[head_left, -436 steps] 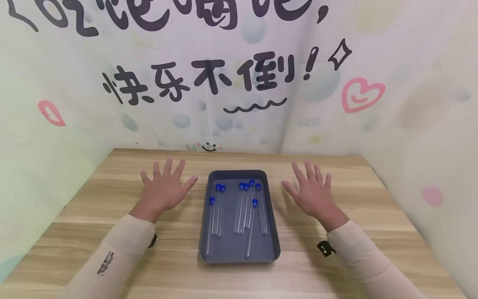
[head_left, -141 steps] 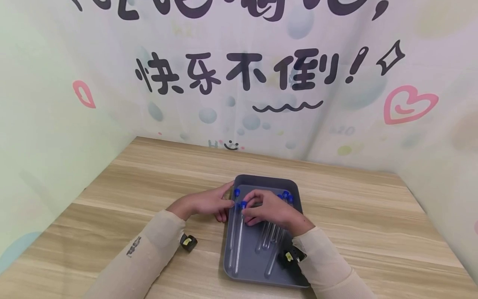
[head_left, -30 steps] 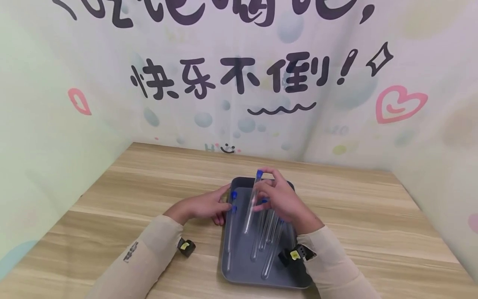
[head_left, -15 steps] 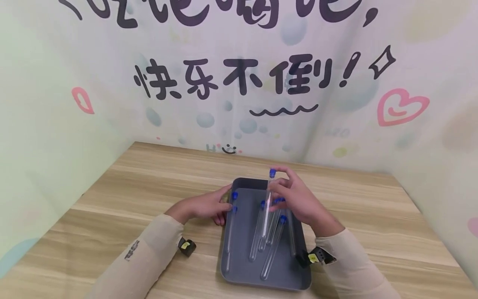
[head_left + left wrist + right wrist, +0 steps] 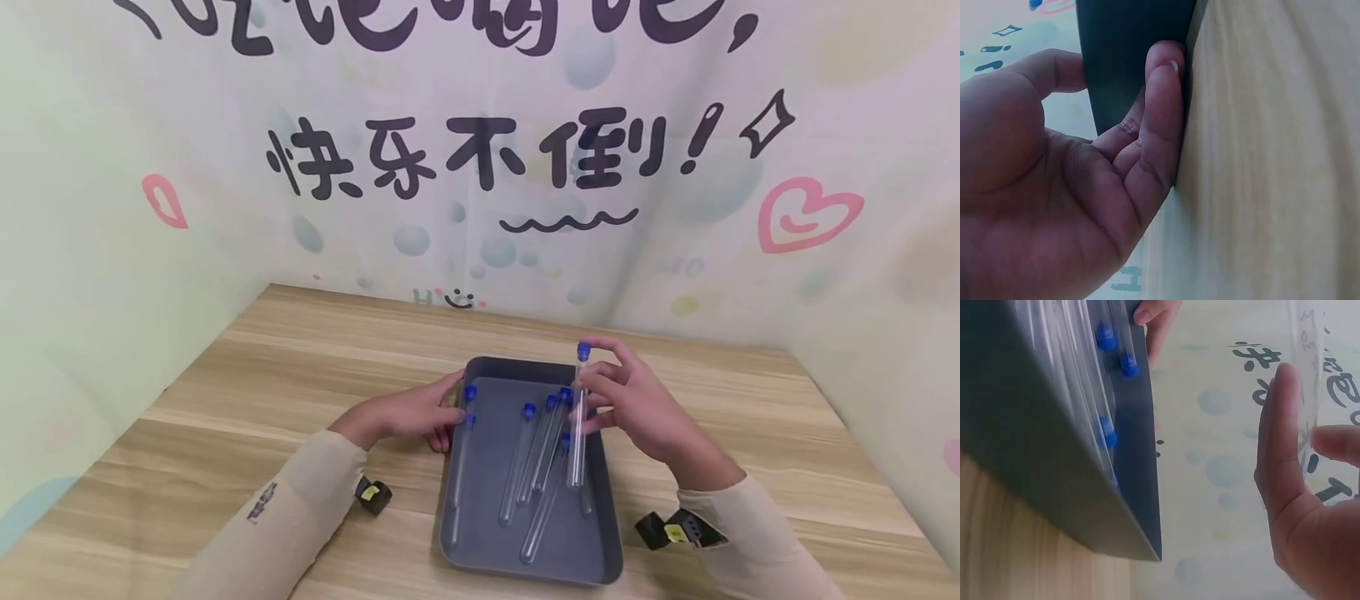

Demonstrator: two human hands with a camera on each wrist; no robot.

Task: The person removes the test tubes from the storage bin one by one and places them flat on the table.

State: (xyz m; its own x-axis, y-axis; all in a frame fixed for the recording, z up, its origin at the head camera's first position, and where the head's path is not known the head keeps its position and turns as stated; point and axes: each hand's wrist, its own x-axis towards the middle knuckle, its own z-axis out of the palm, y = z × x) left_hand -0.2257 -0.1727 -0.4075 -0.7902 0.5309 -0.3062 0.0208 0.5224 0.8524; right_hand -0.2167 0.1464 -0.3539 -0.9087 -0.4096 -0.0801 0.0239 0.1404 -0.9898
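Observation:
A grey tray (image 5: pixel 487 517) holds several clear test tubes (image 5: pixel 517 471) with blue caps. My right hand (image 5: pixel 645 408) pinches one capped test tube (image 5: pixel 577 450) between thumb and fingers; it stands nearly upright, cap up, over the tray's right side. The right wrist view shows this tube (image 5: pixel 1307 369) apart from the tray's wall (image 5: pixel 1029 444). My left hand (image 5: pixel 405 414) grips the tray's left side, thumb at the rim. In the left wrist view, its bent fingers (image 5: pixel 1163 100) lie against the outer wall (image 5: pixel 1122 56). Two tubes (image 5: pixel 458 483) lie along the tray's left wall.
The tray stands on a wooden table (image 5: pixel 300 358). A printed cloth (image 5: pixel 360 250) with dark lettering hangs behind it. Small black wrist cameras sit on the left (image 5: pixel 372 495) and right (image 5: pixel 675 531) wrists, the right one just outside the tray.
My right hand has carried the held tube from above the tray's middle to its right side, turning it more upright. The left hand has stayed at the tray's left side.

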